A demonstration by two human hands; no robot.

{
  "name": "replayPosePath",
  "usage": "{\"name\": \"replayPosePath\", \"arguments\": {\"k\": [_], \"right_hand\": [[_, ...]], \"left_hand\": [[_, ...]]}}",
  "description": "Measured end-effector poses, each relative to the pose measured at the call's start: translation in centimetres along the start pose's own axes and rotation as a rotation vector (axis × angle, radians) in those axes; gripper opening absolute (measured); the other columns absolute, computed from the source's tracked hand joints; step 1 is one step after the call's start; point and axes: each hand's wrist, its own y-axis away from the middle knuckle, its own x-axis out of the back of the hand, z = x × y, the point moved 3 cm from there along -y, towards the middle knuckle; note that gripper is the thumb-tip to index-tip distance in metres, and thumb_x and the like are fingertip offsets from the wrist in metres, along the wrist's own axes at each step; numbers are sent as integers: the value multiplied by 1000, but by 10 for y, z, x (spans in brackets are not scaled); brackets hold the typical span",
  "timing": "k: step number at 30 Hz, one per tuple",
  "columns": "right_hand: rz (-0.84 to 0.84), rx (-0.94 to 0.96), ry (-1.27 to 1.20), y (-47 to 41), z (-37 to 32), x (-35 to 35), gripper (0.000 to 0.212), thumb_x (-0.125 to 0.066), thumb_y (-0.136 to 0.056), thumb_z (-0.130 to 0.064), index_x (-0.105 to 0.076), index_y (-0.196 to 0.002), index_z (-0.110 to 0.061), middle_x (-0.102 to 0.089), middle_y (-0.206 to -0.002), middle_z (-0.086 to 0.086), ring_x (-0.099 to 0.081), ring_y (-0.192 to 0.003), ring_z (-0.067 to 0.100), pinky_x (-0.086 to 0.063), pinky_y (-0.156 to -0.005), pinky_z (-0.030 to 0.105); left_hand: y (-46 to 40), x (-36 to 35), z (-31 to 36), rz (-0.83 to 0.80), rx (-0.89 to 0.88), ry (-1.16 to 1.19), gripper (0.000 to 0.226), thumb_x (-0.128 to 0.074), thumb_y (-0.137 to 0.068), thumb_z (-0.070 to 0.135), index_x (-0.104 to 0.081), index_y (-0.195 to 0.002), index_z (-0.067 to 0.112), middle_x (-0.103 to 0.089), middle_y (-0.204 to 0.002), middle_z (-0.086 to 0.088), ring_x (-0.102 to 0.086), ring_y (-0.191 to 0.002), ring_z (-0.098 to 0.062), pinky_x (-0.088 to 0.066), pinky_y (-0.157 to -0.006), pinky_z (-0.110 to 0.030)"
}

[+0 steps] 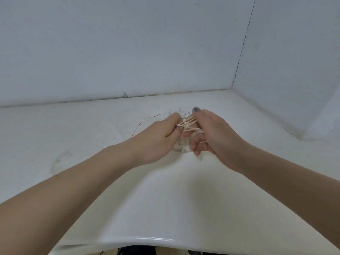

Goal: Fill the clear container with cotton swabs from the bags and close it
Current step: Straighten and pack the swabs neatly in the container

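A small bundle of cotton swabs (187, 125) with wooden sticks and white tips is held between both my hands, just above the clear container (181, 147). My left hand (158, 138) pinches the swabs' left ends. From the right, my right hand (215, 137) grips the other ends, thumb up. The container stands on the white table, mostly hidden by my hands; white swab tips show inside its lower part. A clear faceted piece (179, 112), perhaps the lid, lies just behind my hands.
A clear plastic bag (81, 153) with a thin red tear strip (145, 122) lies flat on the white table (165, 199) to the left. White walls close the back and right side. The table's front edge runs near the bottom.
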Motion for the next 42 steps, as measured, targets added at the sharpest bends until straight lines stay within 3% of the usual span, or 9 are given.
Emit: {"name": "replayPosePath", "arguments": {"k": [4,10,14,21,26,29,34,38,42], "right_hand": [[235,94,146,-16,-12,0,37,-37,-104,-45,-49,-86,-15,-50,-65,0,-44,-52,14,-35,-50,28],[379,188,283,-39,-26,8,17,-46,-102,-29,-49,-90,-16,-57,-80,-4,-59,-71,16,-41,-58,24],[333,183,235,-55,-37,11,25,-54,-100,-32,-50,-80,-17,-59,-64,-2,-53,-58,16,-43,-61,29],[245,141,-9,-75,-41,11,29,-58,-99,-26,-58,-77,-6,-57,-63,11,-53,-65,26,-46,-68,34],[223,108,-56,-82,-37,8,27,-53,-102,-29,-48,-82,-12,-50,-63,1,-39,-48,15,-35,-44,24],[162,96,28,-85,-36,9,29,-49,-103,-30,-43,-79,-14,-41,-57,-2,-28,-41,14,-23,-40,22],[101,24,27,-89,-35,13,24,-51,-103,-23,-47,-82,-12,-43,-57,-3,-36,-41,11,-29,-39,22],[73,24,84,-96,-35,18,22,-55,-102,-18,-53,-81,-10,-50,-67,1,-48,-47,10,-39,-44,20],[17,126,461,-98,-41,24,20,-58,-99,-17,-59,-80,-9,-55,-51,-5,-49,-38,7,-40,-41,17]], "left_hand": [[-14,0,14,19,48,149,20,-37,-108,21,-47,-92,14,-48,-77,4,-42,-66,-14,-40,-68,-38],[-37,15,29,3,41,-13,25,-38,-106,16,-61,-97,17,-60,-86,13,-53,-71,2,-40,-66,-15],[-50,31,27,20,79,21,28,-43,-104,24,-65,-89,15,-50,-67,9,-45,-55,-4,-39,-62,-25],[-66,33,18,81,77,134,37,-36,-109,25,-49,-76,16,-44,-71,0,-42,-68,-21,-42,-67,-42],[-74,31,5,105,136,235,34,-34,-108,25,-42,-77,14,-38,-72,-3,-38,-55,-17,-37,-62,-32],[-80,35,-2,122,128,186,35,-36,-107,24,-45,-74,16,-40,-67,2,-39,-59,-18,-38,-64,-34],[-83,40,-8,157,123,96,33,-39,-107,25,-63,-86,15,-46,-66,6,-42,-61,-15,-38,-64,-32],[-83,45,-22,245,183,152,33,-40,-105,29,-65,-104,9,-62,-89,-4,-50,-75,-19,-40,-69,-34],[-78,45,-44,321,309,191,37,-37,-105,35,-60,-114,8,-64,-116,-12,-56,-91,-22,-48,-85,-40]]}}
